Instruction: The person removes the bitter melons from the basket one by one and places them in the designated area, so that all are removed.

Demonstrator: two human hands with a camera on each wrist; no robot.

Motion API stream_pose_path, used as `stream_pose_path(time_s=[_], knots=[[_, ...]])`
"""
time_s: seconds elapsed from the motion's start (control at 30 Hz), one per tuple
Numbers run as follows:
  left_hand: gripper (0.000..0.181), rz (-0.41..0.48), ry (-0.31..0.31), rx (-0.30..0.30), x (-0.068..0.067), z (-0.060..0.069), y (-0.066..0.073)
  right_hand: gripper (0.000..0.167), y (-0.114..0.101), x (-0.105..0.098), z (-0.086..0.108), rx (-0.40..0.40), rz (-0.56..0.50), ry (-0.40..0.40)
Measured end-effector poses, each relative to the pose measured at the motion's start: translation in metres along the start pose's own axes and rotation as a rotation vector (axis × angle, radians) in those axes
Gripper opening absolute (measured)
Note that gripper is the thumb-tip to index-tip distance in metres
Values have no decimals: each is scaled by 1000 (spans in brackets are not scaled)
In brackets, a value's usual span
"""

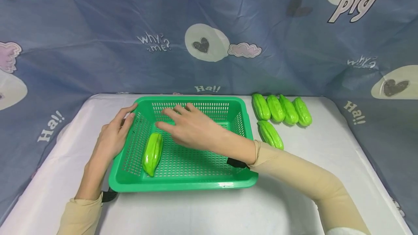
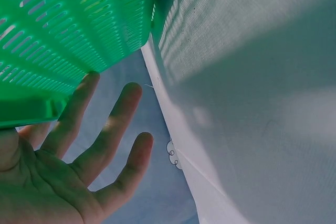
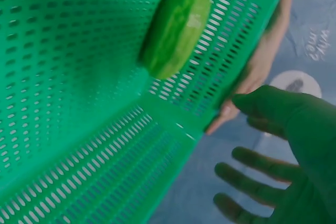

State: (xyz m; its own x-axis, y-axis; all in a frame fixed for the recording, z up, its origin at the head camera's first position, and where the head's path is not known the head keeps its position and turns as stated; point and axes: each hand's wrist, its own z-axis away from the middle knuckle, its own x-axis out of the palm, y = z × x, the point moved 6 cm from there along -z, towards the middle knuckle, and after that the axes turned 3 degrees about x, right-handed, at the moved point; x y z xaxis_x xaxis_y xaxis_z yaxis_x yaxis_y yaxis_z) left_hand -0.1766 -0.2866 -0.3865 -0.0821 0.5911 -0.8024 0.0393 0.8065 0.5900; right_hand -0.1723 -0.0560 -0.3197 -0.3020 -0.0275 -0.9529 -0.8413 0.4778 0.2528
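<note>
A green plastic basket [image 1: 183, 185] with slotted walls stands on the table. Inside, near its left wall, lies one shiny, light-green, ridged vegetable [image 1: 152, 154], long and tapered like a gourd; the right wrist view also shows this vegetable [image 3: 178, 27]. My left hand [image 1: 112, 137] rests against the basket's left rim, and in the left wrist view its fingers [image 2: 107, 135] extend loosely beside the slotted wall. Above the basket's interior hovers my right hand [image 1: 194, 128], fingers spread and holding nothing. It is apart from the vegetable below.
Right of the basket, several similar green vegetables [image 1: 275, 108] lie in a row at the table's back, with another vegetable [image 1: 270, 134] in front of them. A white cloth [image 1: 326, 162] covers the table. Behind hangs a blue printed cloth [image 1: 124, 17].
</note>
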Motion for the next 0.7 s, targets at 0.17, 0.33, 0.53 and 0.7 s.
stream_pose_path(time_s=[0.17, 0.33, 0.53, 0.7], knots=[[59, 4, -11, -10, 1, -1, -1, 47, -11, 14, -9, -73, 25, -39], [58, -1, -12, 5, 1, -1, 0, 55, -23, 27, -14, -142, 46, -89], [58, -15, -7, 18, 0, -1, -1, 52, -38, 38, -17, -200, 56, -113], [58, -15, -1, 22, 1, -1, -1, 54, -48, 46, -20, -244, 56, -144]])
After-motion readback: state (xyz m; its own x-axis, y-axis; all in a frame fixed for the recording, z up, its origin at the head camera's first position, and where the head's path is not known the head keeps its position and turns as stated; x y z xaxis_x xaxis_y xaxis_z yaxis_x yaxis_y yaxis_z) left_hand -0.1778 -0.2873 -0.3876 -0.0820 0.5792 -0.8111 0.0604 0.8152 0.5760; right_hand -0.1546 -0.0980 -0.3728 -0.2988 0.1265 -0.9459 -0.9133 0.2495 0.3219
